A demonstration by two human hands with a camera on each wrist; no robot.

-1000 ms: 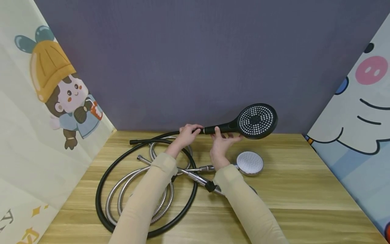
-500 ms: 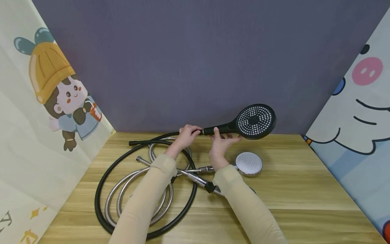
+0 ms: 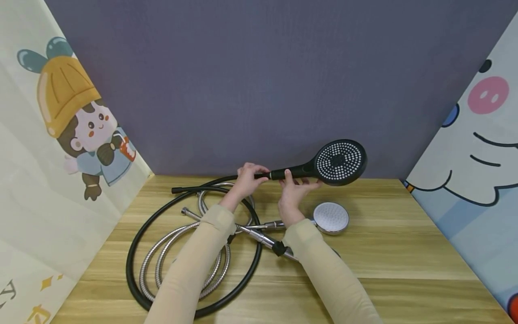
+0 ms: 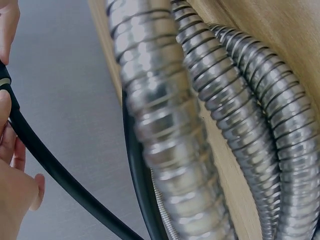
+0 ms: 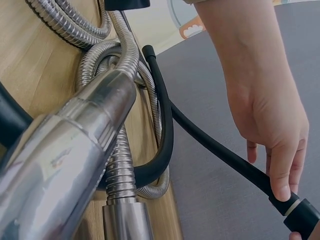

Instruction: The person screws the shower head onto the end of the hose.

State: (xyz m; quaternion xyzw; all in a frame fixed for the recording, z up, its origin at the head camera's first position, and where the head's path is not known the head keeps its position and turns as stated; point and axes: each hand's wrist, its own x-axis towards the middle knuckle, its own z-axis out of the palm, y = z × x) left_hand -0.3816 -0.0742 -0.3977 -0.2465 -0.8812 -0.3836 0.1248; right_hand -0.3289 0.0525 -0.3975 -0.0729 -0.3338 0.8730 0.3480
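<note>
A large black shower head [image 3: 340, 162] with pale nozzles is raised near the back wall, its face toward me. My right hand [image 3: 293, 193] holds its handle [image 3: 301, 170], thumb in front and fingers behind. At the handle's lower end, my left hand [image 3: 247, 182] pinches the end of the black hose [image 3: 131, 256] between thumb and fingers. A pale ring [image 5: 295, 206] shows at the joint of hose and handle in the right wrist view. The hose runs left from there and loops round on the wooden table [image 3: 404, 252], its free end lying at the back left.
A chrome shower head [image 3: 331, 217] lies below my right hand. Coiled metal hoses [image 3: 147, 265] lie inside the black loop, with a chrome handle [image 3: 263, 237] crossing toward my right sleeve. A grey wall [image 3: 259, 90] rises behind the table; printed panels stand at both sides.
My left thumb and fingers have shifted slightly around the hose end, the thumb now a little lower. The right hand and the black shower head stay almost where they were.
</note>
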